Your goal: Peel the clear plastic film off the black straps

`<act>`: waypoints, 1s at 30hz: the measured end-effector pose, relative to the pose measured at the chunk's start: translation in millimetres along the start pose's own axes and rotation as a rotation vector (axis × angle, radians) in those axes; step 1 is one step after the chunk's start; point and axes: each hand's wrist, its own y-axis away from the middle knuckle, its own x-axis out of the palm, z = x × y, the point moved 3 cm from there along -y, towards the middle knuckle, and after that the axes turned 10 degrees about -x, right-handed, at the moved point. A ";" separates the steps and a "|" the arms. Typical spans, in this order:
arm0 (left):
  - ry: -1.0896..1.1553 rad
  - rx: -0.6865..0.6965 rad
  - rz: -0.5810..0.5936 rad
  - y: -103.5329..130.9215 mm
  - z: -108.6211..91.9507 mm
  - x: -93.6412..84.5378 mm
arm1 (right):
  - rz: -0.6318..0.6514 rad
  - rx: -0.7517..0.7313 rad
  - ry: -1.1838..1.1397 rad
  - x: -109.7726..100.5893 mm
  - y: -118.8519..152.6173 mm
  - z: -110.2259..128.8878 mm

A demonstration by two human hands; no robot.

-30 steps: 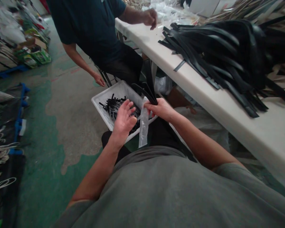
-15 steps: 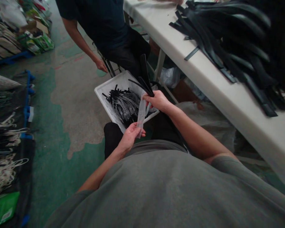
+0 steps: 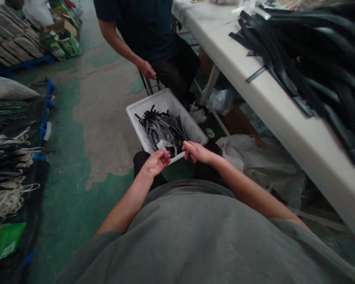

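Beside the white table [image 3: 233, 59], a white tub [image 3: 182, 104] is seen. At its near rim, black strips [image 3: 184, 134] are gripped by the right hand [image 3: 197, 152] and a clear sleeve [image 3: 164, 144] is pinched by the left hand [image 3: 156, 161]; the sleeve could be snagged by splayed strip ends.

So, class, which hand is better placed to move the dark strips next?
Probably the right hand: it pinches the dark strips, while the left hand appears occupied with clear plastic.

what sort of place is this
Probably a workshop or warehouse: black strips heaped on a long white table, a white bin of thin strips, bundles on a blue pallet.
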 end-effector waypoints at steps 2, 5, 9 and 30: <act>0.164 0.030 -0.035 -3.8 -8.2 -2.2 | 0.054 -0.048 -0.068 10.6 16.1 -5.7; 0.280 0.065 -0.047 -6.4 -14.7 0.5 | 0.061 -0.123 -0.098 20.5 36.4 -1.7; 0.304 0.088 -0.044 -7.9 -17.4 6.7 | -0.038 -0.066 -0.021 24.8 50.3 8.5; 0.191 0.244 -0.063 -0.5 -6.1 7.7 | -0.016 -0.015 0.049 34.7 47.3 2.5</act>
